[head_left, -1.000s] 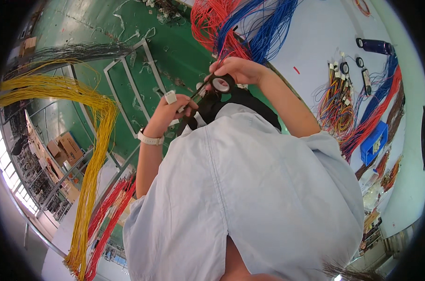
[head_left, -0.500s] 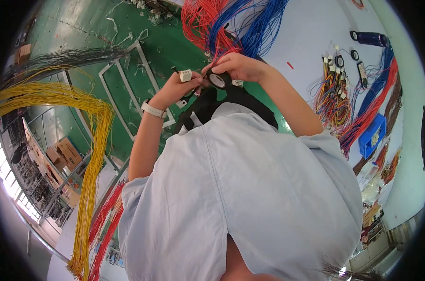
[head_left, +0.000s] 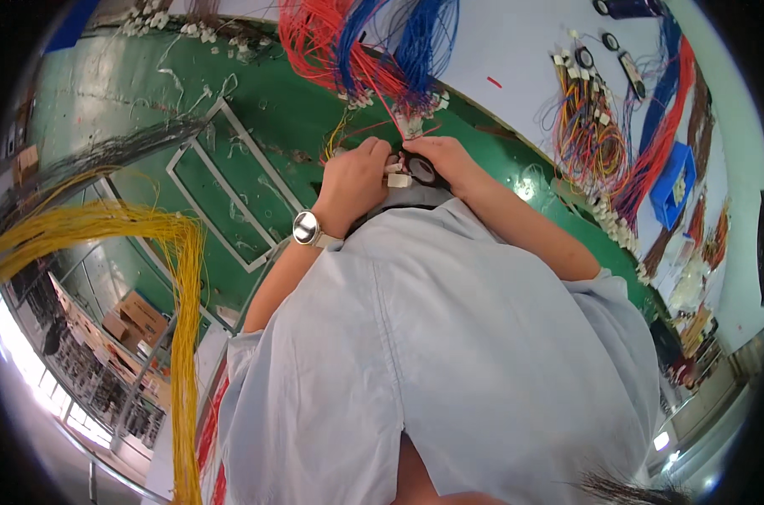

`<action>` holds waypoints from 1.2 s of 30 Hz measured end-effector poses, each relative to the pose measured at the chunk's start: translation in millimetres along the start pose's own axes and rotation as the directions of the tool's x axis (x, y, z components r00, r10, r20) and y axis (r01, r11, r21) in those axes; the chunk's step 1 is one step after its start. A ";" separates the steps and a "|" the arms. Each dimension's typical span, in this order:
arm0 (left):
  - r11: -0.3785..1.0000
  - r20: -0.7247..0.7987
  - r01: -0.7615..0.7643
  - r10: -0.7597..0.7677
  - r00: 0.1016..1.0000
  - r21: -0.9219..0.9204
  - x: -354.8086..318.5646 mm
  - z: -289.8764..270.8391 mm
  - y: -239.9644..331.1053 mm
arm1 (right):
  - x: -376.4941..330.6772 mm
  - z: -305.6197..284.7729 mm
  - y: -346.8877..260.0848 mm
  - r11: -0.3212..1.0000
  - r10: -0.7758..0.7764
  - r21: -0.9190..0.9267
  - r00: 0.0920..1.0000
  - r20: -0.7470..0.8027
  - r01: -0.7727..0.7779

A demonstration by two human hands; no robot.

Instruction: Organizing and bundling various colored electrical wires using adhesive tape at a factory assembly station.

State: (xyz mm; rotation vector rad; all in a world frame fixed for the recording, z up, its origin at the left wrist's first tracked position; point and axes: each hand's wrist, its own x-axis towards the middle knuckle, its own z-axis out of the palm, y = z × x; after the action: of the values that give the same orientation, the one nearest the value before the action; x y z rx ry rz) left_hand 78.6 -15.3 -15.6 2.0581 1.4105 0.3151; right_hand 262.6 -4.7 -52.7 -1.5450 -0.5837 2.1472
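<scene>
Close in front of my waist, both hands work together. My right hand (head_left: 446, 160) is closed on a roll of black tape (head_left: 422, 171), its thumb near a thin red wire that runs up towards the table. My left hand (head_left: 355, 181), back upward and with a watch (head_left: 307, 227) on the wrist, curls its fingers around wires. A white connector (head_left: 399, 180) pokes out by its fingertips, beside the tape roll. How far the wires run under the fingers is hidden. Just beyond, red wires (head_left: 314, 38) and blue wires (head_left: 428, 55) hang over the table edge, tipped with white connectors.
On the white table (head_left: 516, 42) at right lie a bunch of multicoloured wires (head_left: 592, 135), another tape roll (head_left: 584, 57) and a blue bin (head_left: 672, 187). Yellow wires (head_left: 186, 295) drape over a rail at left. A metal frame (head_left: 234, 185) stands over the green floor.
My left hand has turned back-up and moved right, closer to my right hand. Both hands are now lower and nearer my body. The view has shifted, so the table sits higher and further left.
</scene>
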 end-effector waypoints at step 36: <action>-0.348 0.396 0.230 -0.545 0.739 -0.909 -70.2 -54.9 -53.1 | 80.7 104.4 -28.8 0.714 -0.110 0.323 0.356 0.928 -0.621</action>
State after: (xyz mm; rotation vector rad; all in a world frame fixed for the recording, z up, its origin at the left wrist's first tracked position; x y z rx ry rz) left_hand -18.0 -46.6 5.1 0.0230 1.1243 0.9662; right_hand 142.7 55.5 -68.4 0.1098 0.2412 2.9217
